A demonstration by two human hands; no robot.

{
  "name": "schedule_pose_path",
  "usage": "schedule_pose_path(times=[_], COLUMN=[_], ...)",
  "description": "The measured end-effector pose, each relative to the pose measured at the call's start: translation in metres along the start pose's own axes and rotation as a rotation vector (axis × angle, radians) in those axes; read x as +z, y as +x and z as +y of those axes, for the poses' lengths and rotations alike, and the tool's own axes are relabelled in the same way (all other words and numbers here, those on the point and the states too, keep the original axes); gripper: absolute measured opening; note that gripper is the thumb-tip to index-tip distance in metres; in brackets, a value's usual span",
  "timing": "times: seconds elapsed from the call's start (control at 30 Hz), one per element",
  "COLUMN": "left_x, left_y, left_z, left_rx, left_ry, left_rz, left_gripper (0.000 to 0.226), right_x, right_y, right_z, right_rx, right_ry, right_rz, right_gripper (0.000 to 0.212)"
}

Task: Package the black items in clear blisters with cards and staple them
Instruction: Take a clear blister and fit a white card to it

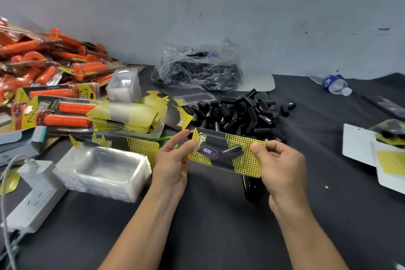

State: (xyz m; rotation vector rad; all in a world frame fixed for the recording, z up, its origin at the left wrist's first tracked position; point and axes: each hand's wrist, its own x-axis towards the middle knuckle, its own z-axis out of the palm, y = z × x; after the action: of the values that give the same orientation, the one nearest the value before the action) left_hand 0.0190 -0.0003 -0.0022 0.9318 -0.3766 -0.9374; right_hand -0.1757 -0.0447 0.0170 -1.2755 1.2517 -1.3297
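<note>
The left hand (173,166) and right hand (282,166) pinch opposite ends of a glossy dotted-yellow blister pack (228,153)

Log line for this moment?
left hand holds blister pack left end | right hand pinches right end | pack above table | black items piled behind

- Card (246,159) is printed black with yellow halftone dots.
- Black item (232,151) is labelled in purple.
- Packaged grips (65,114) are coloured orange.
- Table (219,237) is covered in dark grey.
- Power strip (32,201) is coloured white.
</note>
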Motion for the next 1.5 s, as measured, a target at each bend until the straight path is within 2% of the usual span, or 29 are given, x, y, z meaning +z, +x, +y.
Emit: schedule_pose_path(times=[0.07, 0.13, 0.23, 0.33, 0.47, 0.53, 0.63, 0.73, 0.8, 0.93, 1.03, 1.13, 1.23, 1.37, 1.5], left_x=[-0.001, 0.002, 0.01, 0.018, 0.037, 0.056, 0.099, 0.145, 0.166, 0.175, 0.175, 0.176, 0.174, 0.168, 0.146], left_y=[0.0, -0.004, -0.009, -0.014, -0.026, -0.031, -0.04, -0.052, -0.058, -0.064, -0.067, -0.072, -0.074, -0.067, -0.055], left_z=[0.0, 0.002, 0.005, 0.009, 0.008, 0.002, -0.012, -0.031, -0.045, -0.073, -0.088, -0.097, -0.1, -0.078, -0.03], left_rx=[-0.006, 0.005, 0.053, 0.129, 0.192, 0.195, 0.164, 0.034, -0.008, 0.039, 0.116, 0.154, 0.183, 0.177, 0.183], left_ry=[0.004, 0.021, 0.151, 0.294, 0.485, 0.571, 0.634, 0.449, 0.436, 0.736, 1.025, 1.206, 1.235, 1.178, 1.087], left_rz=[-0.007, -0.035, -0.036, -0.005, -0.048, -0.07, -0.145, -0.333, -0.411, -0.482, -0.582, -0.658, -0.63, -0.596, -0.465], left_gripper=[0.036, 0.035, 0.032, 0.03, 0.023, 0.021, 0.018, 0.035, 0.045, 0.04, 0.037, 0.041, 0.045, 0.029, 0.017], right_x=[-0.002, -0.006, -0.017, -0.038, -0.076, -0.099, -0.134, -0.169, -0.185, -0.189, -0.178, -0.164, -0.147, -0.115, -0.071], right_y=[0.005, 0.009, 0.016, 0.019, 0.02, 0.019, 0.02, 0.025, 0.026, 0.02, 0.01, 0.003, 0.003, 0.005, 0.004], right_z=[-0.001, -0.004, -0.009, -0.009, 0.0, 0.001, -0.001, -0.003, -0.003, 0.009, 0.017, 0.022, 0.02, 0.004, -0.024], right_rx=[0.087, 0.157, 0.194, 0.199, 0.153, 0.21, 0.294, 0.32, 0.349, 0.49, 0.395, 0.272, 0.223, 0.164, 0.039], right_ry=[0.176, 0.317, 0.375, 0.307, -0.019, -0.008, 0.103, 0.359, 0.487, 0.362, 0.119, -0.305, -0.477, -0.446, -0.413], right_rz=[-0.045, -0.088, -0.155, -0.223, -0.208, -0.204, -0.046, 0.236, 0.349, 0.313, 0.228, 0.206, 0.166, 0.092, -0.026], right_gripper=[0.019, 0.014, 0.02, 0.018, 0.012, 0.016, 0.015, 0.016, 0.01, 0.005, 0.019, 0.025, 0.023, 0.025, 0.034])
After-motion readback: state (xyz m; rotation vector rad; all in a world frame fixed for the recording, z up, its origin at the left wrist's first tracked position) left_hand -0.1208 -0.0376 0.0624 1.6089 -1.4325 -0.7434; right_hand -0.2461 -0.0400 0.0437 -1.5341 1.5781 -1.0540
